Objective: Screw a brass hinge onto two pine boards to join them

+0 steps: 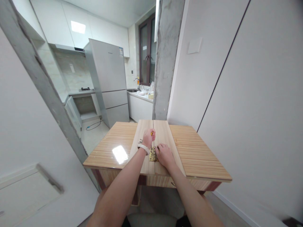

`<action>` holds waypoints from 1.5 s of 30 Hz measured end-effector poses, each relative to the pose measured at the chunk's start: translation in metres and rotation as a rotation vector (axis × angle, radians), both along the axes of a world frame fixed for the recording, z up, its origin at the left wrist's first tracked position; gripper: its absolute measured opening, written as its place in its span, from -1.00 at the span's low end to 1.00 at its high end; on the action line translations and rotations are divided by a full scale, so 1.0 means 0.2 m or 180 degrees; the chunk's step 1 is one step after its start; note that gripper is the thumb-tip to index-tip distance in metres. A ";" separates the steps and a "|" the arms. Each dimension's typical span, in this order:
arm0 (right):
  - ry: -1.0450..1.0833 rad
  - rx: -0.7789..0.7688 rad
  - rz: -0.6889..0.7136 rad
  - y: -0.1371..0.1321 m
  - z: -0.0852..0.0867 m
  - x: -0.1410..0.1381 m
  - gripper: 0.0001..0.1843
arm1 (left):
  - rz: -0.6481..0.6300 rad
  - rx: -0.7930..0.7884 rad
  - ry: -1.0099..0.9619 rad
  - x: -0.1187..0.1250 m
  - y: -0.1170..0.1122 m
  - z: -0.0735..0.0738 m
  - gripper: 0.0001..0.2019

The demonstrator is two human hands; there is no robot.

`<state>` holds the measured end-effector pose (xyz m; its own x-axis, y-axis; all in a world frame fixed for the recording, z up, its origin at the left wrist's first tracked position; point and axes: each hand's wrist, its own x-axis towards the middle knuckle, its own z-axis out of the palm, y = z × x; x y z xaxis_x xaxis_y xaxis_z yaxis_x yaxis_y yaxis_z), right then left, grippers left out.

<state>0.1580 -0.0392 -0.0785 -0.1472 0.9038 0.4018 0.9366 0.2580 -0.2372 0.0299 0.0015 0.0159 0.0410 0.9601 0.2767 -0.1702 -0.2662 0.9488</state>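
Note:
My left hand (148, 138), with a pale watch on its wrist, is closed around the yellow handle of a screwdriver (151, 133). The handle is mostly hidden in the fist, and a thin shaft points down toward a brass-coloured hinge (151, 157). That hinge lies across the seam between two pale wooden boards, a left board (144, 126) and a right board (163, 126). Curled over the hinge's right leaf, my right hand (165, 154) presses on it and covers much of it. Several screws (140, 141) lie on the left board beside my left wrist.
Under the boards stands a wooden table (196, 151) with a glossy striped top. A grey wall edge (163, 63) rises behind it, and a white wall (248, 110) is close on the right. Farther back are a fridge (107, 69) and a sink counter (140, 104).

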 end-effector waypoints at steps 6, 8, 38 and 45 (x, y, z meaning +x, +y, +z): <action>0.0042 -0.0040 -0.0009 0.00 0.01 0.00 -0.71 | -0.0416 0.0169 -0.0110 0.03 0.00 0.00 -0.67; 0.0069 -0.0021 -0.0011 -0.01 0.02 0.00 -0.70 | -0.0339 0.0218 -0.0128 0.04 -0.01 0.00 -0.67; 0.0095 0.0091 0.0012 -0.02 0.00 0.00 -0.71 | -0.0202 -0.0130 -0.0510 0.01 0.13 -0.02 -0.71; 0.0053 0.0050 -0.0031 -0.01 0.00 0.00 -0.69 | -0.0472 -0.0140 -0.0569 0.00 0.14 -0.03 -0.74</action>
